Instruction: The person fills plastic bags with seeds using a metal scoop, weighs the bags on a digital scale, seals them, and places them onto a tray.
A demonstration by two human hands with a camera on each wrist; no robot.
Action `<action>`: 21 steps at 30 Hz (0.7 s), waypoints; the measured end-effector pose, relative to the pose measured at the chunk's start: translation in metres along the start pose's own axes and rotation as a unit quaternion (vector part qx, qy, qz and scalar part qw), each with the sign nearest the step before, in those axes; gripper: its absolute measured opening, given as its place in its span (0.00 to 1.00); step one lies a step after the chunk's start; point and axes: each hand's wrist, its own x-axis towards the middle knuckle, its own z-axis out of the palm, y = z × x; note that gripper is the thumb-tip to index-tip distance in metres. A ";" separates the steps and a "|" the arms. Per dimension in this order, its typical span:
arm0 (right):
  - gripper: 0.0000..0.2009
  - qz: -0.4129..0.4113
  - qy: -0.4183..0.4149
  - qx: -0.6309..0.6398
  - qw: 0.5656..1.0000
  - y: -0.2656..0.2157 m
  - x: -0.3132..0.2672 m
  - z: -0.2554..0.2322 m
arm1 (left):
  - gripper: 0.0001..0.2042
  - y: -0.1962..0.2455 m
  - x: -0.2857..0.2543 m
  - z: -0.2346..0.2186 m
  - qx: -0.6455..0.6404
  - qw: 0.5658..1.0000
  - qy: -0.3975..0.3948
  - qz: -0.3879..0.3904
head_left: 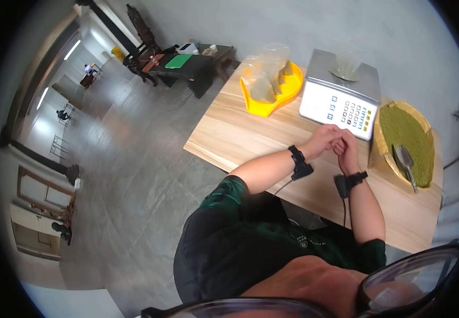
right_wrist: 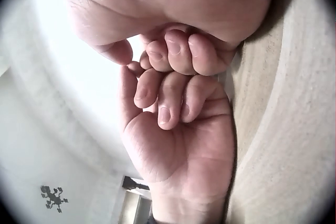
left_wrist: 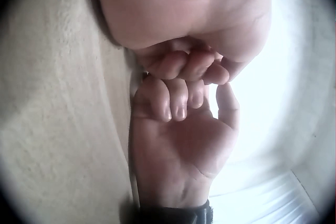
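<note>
My left hand (head_left: 320,142) and right hand (head_left: 349,147) rest together on the wooden table, just in front of the white digital scale (head_left: 341,100). The fingers of both are loosely curled and meet tip to tip, with nothing held between them. The left wrist view has the right hand (left_wrist: 181,142) palm-up side toward the camera below, its fingers against those of the left. From the right wrist, the left hand (right_wrist: 181,145) shows its palm and bent fingers. On the scale's steel plate stands a clear plastic bag (head_left: 347,66) with some green contents at its bottom.
A yellow scoop-shaped tray (head_left: 264,109) holding several filled clear bags (head_left: 261,87) stands left of the scale. To the right, a brown bag (head_left: 380,153) of green granular material (head_left: 407,132) has a metal scoop (head_left: 405,159) lying in it. A dark bench (head_left: 197,69) stands beyond the table.
</note>
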 end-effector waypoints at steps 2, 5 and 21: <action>0.12 -0.008 0.005 -0.001 1.000 0.002 0.001 0.002 | 0.07 0.006 -0.004 0.001 0.001 1.000 -0.015 0.005; 0.11 -0.006 0.021 0.022 1.000 0.002 0.001 0.000 | 0.09 0.013 -0.006 0.010 0.027 0.999 -0.016 -0.016; 0.10 0.022 0.044 -0.008 0.999 0.001 -0.001 0.001 | 0.09 0.001 0.004 -0.010 0.011 0.998 -0.045 -0.053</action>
